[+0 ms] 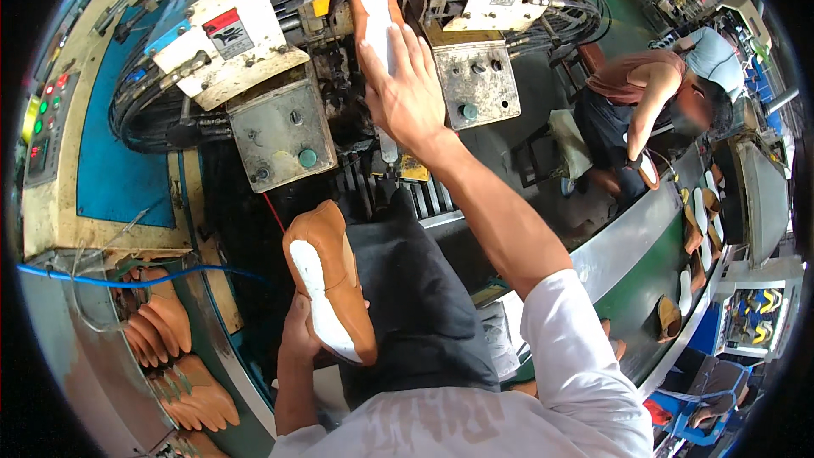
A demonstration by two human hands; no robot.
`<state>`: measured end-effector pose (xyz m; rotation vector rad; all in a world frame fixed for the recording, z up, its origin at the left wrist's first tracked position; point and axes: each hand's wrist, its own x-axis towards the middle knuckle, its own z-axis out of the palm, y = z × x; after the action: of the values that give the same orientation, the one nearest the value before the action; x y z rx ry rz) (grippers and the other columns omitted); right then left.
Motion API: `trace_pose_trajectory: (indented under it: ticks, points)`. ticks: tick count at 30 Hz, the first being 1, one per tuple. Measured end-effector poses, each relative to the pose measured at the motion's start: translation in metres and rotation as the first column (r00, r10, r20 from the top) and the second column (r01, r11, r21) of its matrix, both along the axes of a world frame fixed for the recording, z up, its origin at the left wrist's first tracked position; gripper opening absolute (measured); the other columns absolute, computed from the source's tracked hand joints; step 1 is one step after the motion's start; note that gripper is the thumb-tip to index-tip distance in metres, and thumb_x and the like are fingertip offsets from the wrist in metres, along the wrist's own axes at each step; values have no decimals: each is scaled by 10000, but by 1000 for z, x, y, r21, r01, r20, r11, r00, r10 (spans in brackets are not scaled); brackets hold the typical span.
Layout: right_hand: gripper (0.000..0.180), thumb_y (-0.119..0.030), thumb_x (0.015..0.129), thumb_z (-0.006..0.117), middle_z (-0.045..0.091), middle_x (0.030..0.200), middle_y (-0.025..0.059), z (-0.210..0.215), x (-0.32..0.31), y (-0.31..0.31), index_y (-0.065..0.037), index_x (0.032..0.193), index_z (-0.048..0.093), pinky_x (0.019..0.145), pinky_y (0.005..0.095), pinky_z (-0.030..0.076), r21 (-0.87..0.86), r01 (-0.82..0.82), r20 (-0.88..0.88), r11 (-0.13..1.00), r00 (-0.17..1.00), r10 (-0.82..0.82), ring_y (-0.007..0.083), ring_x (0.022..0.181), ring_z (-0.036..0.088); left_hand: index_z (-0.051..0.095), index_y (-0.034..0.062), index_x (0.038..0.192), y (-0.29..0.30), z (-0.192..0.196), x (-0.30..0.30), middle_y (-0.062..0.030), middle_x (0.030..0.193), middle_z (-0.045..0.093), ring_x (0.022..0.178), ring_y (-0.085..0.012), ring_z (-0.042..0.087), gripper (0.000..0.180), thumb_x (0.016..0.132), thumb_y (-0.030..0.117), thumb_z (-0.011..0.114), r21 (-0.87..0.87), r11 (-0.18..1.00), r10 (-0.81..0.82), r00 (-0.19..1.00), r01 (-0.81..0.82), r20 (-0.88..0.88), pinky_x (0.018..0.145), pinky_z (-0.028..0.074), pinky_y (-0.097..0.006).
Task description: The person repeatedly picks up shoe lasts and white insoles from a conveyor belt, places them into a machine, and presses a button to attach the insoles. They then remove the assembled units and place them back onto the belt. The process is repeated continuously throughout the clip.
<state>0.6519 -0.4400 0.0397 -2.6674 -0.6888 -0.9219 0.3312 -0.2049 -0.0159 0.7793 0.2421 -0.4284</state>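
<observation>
My right hand reaches up and forward, its palm and fingers pressed on a tan shoe upper with a white insole that sits in the middle of the machine. My left hand is low near my lap and grips a second tan shoe upper from underneath, white insole facing up, toe pointing away from me. The fingers of the left hand are mostly hidden behind that shoe.
The machine has two grey metal plates with green buttons, hoses and a control panel at left. A rack of tan shoes stands lower left. Another person works at a conveyor carrying shoes on the right.
</observation>
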Motion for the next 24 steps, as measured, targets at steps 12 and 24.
trace_pose_trajectory:
  ticks: [12,24]
  points:
    - [572,-209,1043,489,446,1642,337,21,115,34,-114,1606,531,1327,525,227,-113,90,29,990,996,-87,452,1586,365,282,-11,1658,-13,-32,69,-341,1445,591,1213,-488,692,932,1048,636,563,45,998,-34,998,36,-54,1070,562,-626]
    - [586,-220,971,611,524,1565,340,61,110,35,-106,1544,569,1301,541,289,-50,71,71,996,995,-68,471,1523,445,290,-6,1648,7,-40,70,-339,1422,599,1216,-490,691,894,1056,603,570,49,998,26,999,-28,34,1057,570,-644]
